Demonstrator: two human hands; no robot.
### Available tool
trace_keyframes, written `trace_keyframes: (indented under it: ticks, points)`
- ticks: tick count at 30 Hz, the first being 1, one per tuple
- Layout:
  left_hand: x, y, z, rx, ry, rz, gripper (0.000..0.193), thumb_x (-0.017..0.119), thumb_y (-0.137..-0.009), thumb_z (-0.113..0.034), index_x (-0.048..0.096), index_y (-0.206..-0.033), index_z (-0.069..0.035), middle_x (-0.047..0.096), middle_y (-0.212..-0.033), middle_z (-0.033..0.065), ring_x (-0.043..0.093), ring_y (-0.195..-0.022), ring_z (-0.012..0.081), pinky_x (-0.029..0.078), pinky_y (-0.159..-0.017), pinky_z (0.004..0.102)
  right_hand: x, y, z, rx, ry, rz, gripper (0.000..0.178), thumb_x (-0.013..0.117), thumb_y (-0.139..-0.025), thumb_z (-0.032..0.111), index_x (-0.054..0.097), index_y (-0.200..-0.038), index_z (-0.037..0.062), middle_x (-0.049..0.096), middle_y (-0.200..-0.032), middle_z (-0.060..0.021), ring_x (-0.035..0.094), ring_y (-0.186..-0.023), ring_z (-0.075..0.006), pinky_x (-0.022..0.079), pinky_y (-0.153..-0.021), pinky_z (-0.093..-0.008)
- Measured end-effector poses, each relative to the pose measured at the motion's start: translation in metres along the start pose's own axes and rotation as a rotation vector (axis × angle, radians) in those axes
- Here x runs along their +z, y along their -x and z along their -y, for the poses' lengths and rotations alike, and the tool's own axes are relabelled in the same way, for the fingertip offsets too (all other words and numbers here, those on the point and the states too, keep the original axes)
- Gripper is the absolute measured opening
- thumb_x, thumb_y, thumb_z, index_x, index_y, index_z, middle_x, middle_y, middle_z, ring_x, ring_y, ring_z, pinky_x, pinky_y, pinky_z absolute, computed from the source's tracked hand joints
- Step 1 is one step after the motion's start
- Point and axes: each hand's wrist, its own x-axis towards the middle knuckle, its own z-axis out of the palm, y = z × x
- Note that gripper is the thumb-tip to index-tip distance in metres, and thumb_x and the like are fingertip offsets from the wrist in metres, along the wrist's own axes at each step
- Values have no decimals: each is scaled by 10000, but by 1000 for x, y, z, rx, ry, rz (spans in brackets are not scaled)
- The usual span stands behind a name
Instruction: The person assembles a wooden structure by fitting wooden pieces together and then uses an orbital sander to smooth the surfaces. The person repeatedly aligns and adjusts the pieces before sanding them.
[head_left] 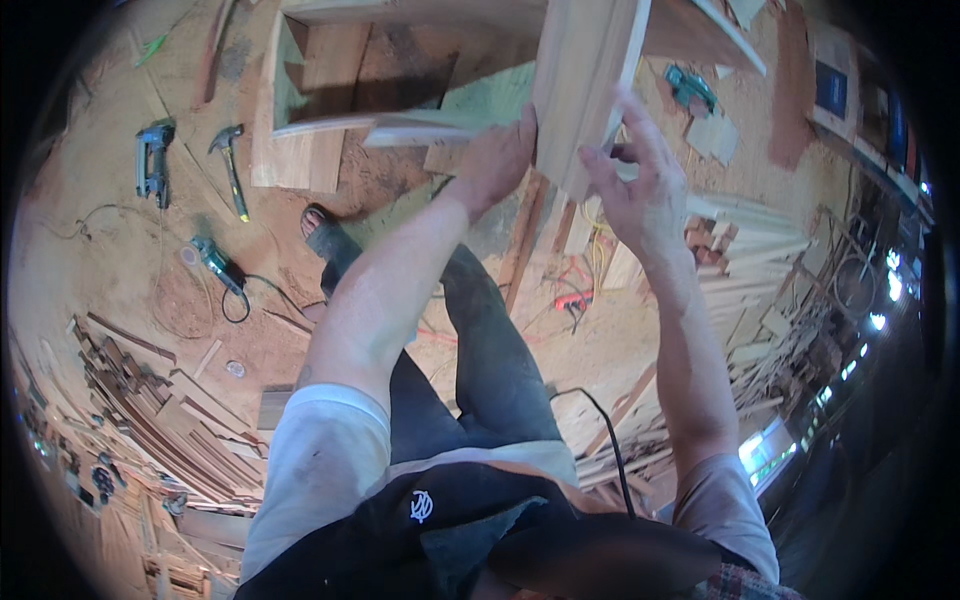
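Note:
I hold a pale wooden board (580,70) up in front of me, its lower end at chest height. My left hand (497,160) grips the board's left edge near its bottom. Fingers spread, my right hand (640,180) rests on the board's right edge and lower corner. Behind the board stands an open wooden box frame (300,110) on the sawdust floor, with a thin plank (420,130) lying across its front.
A hammer (230,165), a nail gun (152,160) and a corded grinder (215,262) lie on the floor at the left. Stacks of wood strips (160,410) lie at the lower left, more offcuts (760,290) at the right. A black cable (605,430) runs by my legs.

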Motion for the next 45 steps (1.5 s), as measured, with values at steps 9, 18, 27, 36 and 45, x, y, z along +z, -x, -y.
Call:
trace_keyframes:
  ticks: [9, 18, 27, 36, 45]
  points:
    - [3, 4, 22, 202, -52, -186, 694, 601, -946, -74, 334, -1561, 106, 729, -1070, 189, 712, -1004, 346, 543, -939, 459, 3, 41, -42, -317, 97, 123, 665, 985, -656, 350, 778, -1253, 140, 679, -1273, -156, 760, -1020, -266, 643, -770, -364]
    - [30, 3, 30, 148, 25, -283, 703, 623, -936, -82, 388, -1585, 53, 662, -1047, 98, 662, -986, 278, 503, -925, 392, 5, 16, 1, 271, -617, -50, 949, 867, -938, 221, 263, -1632, -11, 669, -1336, -271, 743, -1131, -304, 632, -931, -373]
    - [-40, 24, 27, 79, 225, -362, 1057, 861, -758, -152, 293, -1639, -13, 629, -1320, 166, 633, -1235, 341, 461, -1162, 514, -11, -29, 4, 425, -604, -49, 609, 645, -1006, 0, 444, -1577, -59, 763, -1250, -196, 743, -1102, -180, 570, -977, -295]
    - [-133, 78, 39, 188, 157, -580, 1062, 906, -661, -76, 415, -1602, -116, 566, -1373, 175, 571, -1302, 416, 430, -1189, 569, -67, -49, -25, 459, -884, 172, 590, 653, -1017, 98, 496, -1564, -57, 749, -1305, -149, 728, -1145, -170, 550, -1023, -308]
    - [-204, 73, 50, 307, -284, -565, 602, 656, -907, -77, 616, -1492, -214, 523, -1472, 196, 481, -1412, 425, 371, -1230, 610, -79, -42, -31, 483, -972, 546, 561, 667, -1012, 136, 559, -1541, -14, 732, -1316, -98, 694, -1152, -145, 535, -1026, -307]
